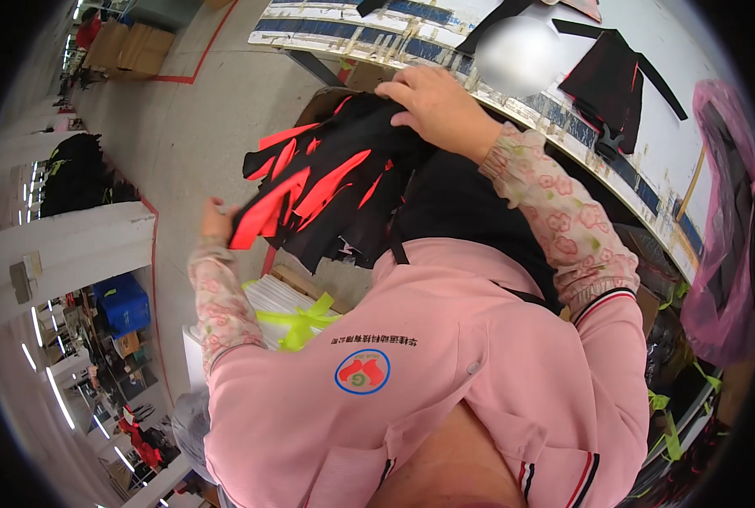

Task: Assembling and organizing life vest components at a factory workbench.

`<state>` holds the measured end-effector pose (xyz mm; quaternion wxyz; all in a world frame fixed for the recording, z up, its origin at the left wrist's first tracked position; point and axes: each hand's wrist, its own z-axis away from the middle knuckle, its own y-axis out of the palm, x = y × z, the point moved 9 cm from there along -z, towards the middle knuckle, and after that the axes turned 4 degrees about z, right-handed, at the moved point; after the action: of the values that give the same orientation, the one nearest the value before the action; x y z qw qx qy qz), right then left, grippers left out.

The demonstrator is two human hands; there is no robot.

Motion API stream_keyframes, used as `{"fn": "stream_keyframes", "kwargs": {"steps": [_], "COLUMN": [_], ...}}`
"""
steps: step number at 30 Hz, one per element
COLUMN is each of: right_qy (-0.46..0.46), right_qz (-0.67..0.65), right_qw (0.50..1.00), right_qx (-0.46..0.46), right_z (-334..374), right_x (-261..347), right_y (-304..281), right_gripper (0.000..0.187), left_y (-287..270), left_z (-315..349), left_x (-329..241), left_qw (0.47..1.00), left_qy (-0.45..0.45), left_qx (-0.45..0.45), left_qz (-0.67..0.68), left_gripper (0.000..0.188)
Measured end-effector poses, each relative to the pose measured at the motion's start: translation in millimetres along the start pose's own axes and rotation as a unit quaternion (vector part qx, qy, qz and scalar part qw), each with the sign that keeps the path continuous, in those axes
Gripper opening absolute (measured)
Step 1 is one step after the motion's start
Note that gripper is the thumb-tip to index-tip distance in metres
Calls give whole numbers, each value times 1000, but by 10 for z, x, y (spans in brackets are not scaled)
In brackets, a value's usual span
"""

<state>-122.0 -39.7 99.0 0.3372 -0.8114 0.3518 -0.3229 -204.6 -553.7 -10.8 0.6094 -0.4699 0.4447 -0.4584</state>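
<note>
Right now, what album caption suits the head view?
Left hand and right hand flank black-and-red fabric pieces.

Floral oversleeves (555,216) accompany a pink shirt (513,356).

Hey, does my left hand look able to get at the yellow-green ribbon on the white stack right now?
Probably yes: the left hand is nearby, beside the black and red fabric pieces, and nothing visible covers the ribbon's middle, though the pink shirt crowds it.
</note>
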Motion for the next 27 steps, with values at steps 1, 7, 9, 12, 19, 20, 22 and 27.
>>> {"fn": "stream_keyframes", "kwargs": {"steps": [1, 7, 9, 12, 19, 20, 22, 27], "right_qy": [27, 135, 136, 199, 272, 275, 288, 383], "right_qz": [-31, -126, -137, -179, 160, 173, 201, 204], "right_qw": [998, 963, 963, 949, 948, 945, 936, 893], "right_qx": [43, 195, 189, 167, -49, -30, -16, 119], "right_z": [62, 767, 893, 1095, 1440, 1530, 1791, 2188], "right_x": [-28, -211, -217, -433, -1309, -1504, -1877, -2404], "right_y": [208, 696, 571, 257, -1337, -1461, -1576, -1313], "right_gripper": [37, 33, 27, 23, 30, 37, 55, 66], "left_y": [241, 993, 1340, 1630, 1368, 1225, 1043, 791], "left_z": [169, 982, 1161, 1088, 1115, 1087, 1010, 879], "left_x": [38, -1295, -1296, -1108, -1257, -1366, -1488, -2176], "left_qw": [999, 950, 948, 960, 945, 943, 944, 934], "left_qy": [-15, 272, 232, 179, 198, 211, 194, 278], "left_qx": [25, 59, 145, 149, 152, 168, 216, 226], "left_qz": [-37, -139, -163, -154, -211, -195, -153, 20], "left_gripper": [51, 76, 78, 80, 91, 91, 84, 63]}}
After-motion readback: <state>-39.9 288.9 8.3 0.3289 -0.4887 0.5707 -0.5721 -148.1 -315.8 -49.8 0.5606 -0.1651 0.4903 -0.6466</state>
